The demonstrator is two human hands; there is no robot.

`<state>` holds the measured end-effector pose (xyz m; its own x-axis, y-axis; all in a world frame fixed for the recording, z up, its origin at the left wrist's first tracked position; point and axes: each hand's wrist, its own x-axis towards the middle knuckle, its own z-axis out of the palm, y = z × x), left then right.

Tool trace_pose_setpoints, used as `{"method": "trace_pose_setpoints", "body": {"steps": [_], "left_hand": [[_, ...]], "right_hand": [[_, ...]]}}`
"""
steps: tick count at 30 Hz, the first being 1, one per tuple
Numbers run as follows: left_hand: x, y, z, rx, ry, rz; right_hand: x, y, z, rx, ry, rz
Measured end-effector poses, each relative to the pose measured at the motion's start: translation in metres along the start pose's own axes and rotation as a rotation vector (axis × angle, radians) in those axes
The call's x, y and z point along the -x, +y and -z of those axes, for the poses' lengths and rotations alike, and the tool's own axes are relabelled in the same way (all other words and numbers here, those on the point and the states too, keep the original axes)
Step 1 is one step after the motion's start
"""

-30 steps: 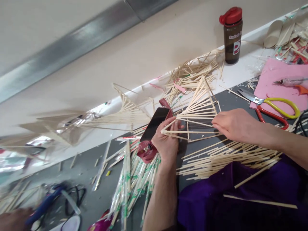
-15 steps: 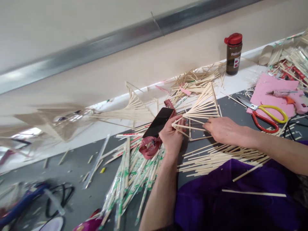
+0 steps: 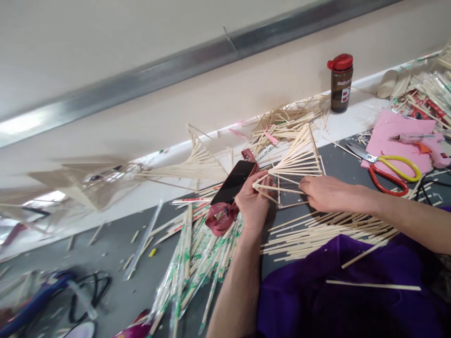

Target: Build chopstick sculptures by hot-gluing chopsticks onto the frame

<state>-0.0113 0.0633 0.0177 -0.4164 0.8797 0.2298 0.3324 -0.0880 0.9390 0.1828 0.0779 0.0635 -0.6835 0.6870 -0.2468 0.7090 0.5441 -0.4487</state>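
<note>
A fan-like frame of pale wooden sticks (image 3: 296, 162) is between my hands, above the grey table. My left hand (image 3: 254, 199) is closed round its left corner, fingers partly behind the sticks. At the frame's lower right, my right hand (image 3: 322, 192) is closed with thumb and fingertips on a stick; the exact grip is partly hidden. Loose chopsticks (image 3: 317, 234) lie in a layer just below the frame. A black phone (image 3: 234, 182) with a red strap (image 3: 221, 218) rests against the left side of my left hand.
Wrapped chopsticks (image 3: 197, 253) are heaped to the left. Scissors (image 3: 384, 164) with red and yellow handles lie right, near pink sheets (image 3: 391, 131) and a pink glue gun (image 3: 423, 143). A brown bottle (image 3: 341, 84) stands by the wall. A second stick structure (image 3: 197, 164) sits behind.
The whole view has shifted slightly, so things sit a little lower and, on the left, further right. Both hands keep their hold on the stick frame, with little other movement.
</note>
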Motion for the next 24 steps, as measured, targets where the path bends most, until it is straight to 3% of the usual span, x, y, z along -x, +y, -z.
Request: {"method": "trace_pose_setpoints", "body": {"steps": [5, 16, 24], "left_hand": [[0.001, 0.001, 0.0, 0.008, 0.02, -0.003], [0.0, -0.007, 0.002, -0.035, 0.002, -0.002], [-0.001, -0.005, 0.002, -0.026, 0.025, -0.042]], "right_hand": [[0.003, 0.005, -0.001, -0.06, 0.067, 0.074], [-0.008, 0.0, 0.002, -0.089, -0.049, 0.019], [0.002, 0.002, 0.005, -0.104, 0.022, 0.091]]}}
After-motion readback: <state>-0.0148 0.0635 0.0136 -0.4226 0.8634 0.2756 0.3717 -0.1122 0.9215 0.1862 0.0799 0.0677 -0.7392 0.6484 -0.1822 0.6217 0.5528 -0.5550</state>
